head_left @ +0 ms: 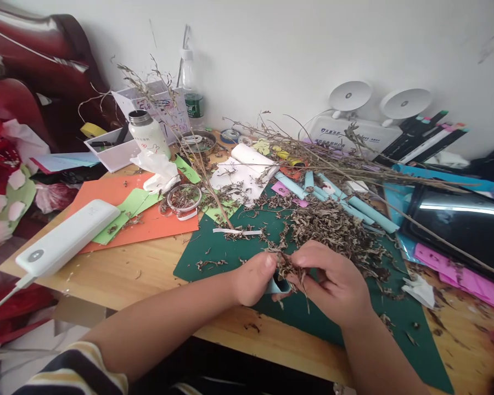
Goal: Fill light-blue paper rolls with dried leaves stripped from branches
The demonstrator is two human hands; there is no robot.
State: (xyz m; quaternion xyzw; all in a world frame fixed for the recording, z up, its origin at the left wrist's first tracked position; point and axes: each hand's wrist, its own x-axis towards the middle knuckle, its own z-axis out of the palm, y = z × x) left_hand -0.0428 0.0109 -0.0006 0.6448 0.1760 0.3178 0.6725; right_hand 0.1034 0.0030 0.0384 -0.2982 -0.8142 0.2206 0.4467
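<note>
My left hand (pixel 255 280) is closed around a light-blue paper tube (pixel 279 286), whose dark opening faces up toward me. Between the thumb and fingers of my right hand (pixel 331 280) is a pinch of dried leaves (pixel 288 266), held right at the mouth of the tube. Some leaf bits also touch my left thumb. Just beyond my hands lies a big heap of dried leaves (pixel 333 227) on the dark green mat (pixel 226 285). Several rolled light-blue paper tubes (pixel 370 214) lie behind that heap.
Long dry stalks (pixel 333 156) stretch across the back right, before a white router (pixel 354 134). Left are a white power bank (pixel 68 236) with a cable, orange paper (pixel 148 219), a roll of tape (pixel 184 198) and an uncapped white bottle (pixel 145 134). A black tablet (pixel 461 225) lies right.
</note>
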